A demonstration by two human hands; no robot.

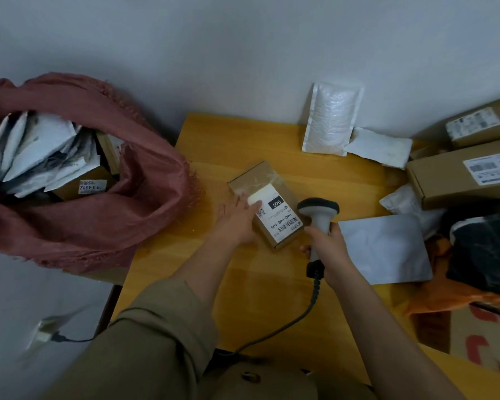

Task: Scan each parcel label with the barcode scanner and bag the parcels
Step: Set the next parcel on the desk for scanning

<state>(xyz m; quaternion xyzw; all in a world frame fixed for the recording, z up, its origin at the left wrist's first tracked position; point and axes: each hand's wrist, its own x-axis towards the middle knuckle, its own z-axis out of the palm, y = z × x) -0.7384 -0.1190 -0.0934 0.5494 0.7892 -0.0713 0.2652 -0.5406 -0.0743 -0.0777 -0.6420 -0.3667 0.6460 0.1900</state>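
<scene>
A small brown cardboard parcel [267, 197] with a white barcode label lies on the yellow wooden table [214, 145]. My left hand [238, 219] rests on the parcel's left side, fingers straight, touching the label. My right hand [328, 246] grips the handle of a grey corded barcode scanner [319, 215], its head just right of the label. To the left stands a dusty-pink woven bag [145, 192], open, with several white mailers and a brown box inside.
A white bubble mailer [331, 119] leans on the wall at the back. A flat grey mailer [384, 249] lies right of the scanner. Long cardboard boxes [445, 180], a black bag [485, 255] and an orange bag crowd the right side. The scanner's cable [277, 332] runs toward me.
</scene>
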